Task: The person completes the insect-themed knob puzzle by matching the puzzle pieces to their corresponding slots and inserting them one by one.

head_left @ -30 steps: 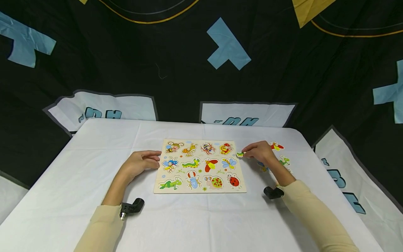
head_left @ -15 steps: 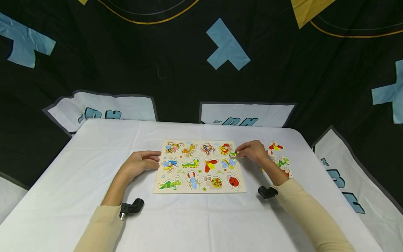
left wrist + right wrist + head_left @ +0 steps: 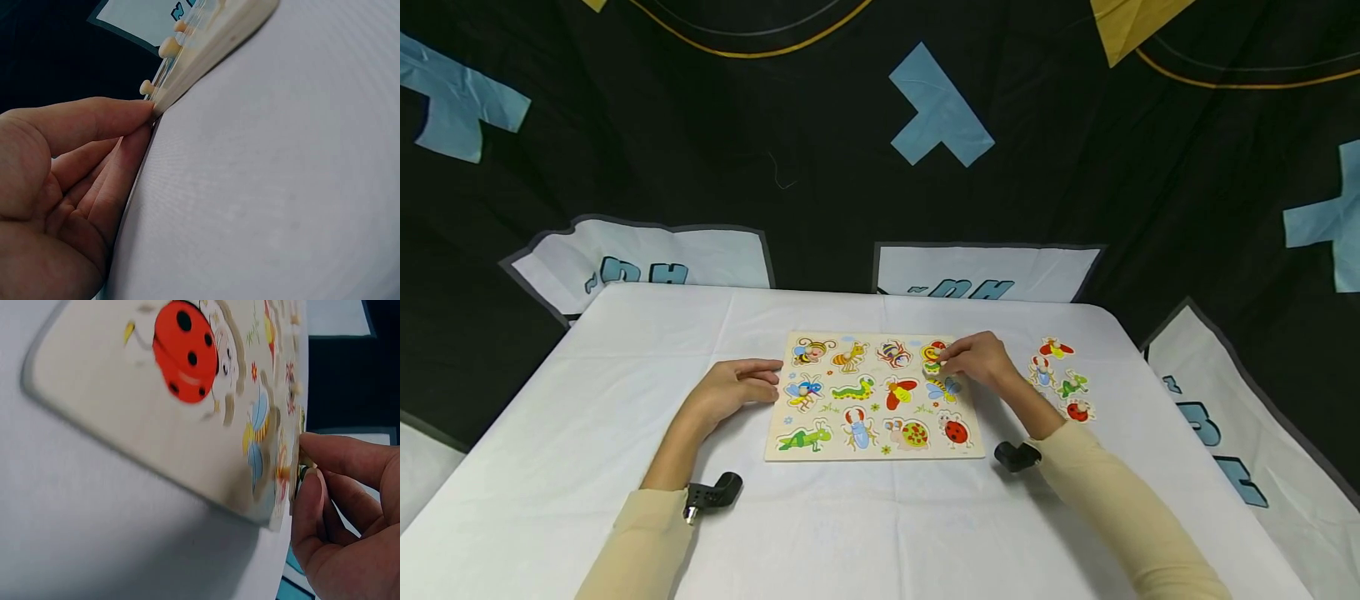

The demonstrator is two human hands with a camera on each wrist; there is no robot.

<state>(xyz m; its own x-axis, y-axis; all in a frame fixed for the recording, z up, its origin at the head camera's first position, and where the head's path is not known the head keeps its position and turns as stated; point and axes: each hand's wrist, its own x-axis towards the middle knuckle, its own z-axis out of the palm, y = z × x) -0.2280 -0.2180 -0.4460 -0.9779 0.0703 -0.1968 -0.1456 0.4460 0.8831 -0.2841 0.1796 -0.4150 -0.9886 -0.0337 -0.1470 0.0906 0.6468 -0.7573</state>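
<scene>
A small, flat green puzzle piece (image 3: 932, 368) sits over the upper right of the pale wooden insect-picture board (image 3: 879, 375), just left of my right hand (image 3: 977, 360), the nearer one, its grip pinching it; long axis unclear. My left hand (image 3: 733, 392) touches the board's left edge, fingers extended, above the white cloth-covered counter (image 3: 850, 529).

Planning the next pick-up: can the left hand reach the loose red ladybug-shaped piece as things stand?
Probably not without shifting: the left hand touches the left edge of the pale wooden puzzle board, and that board and the right forearm come between it and the red ladybug-shaped piece.
</scene>
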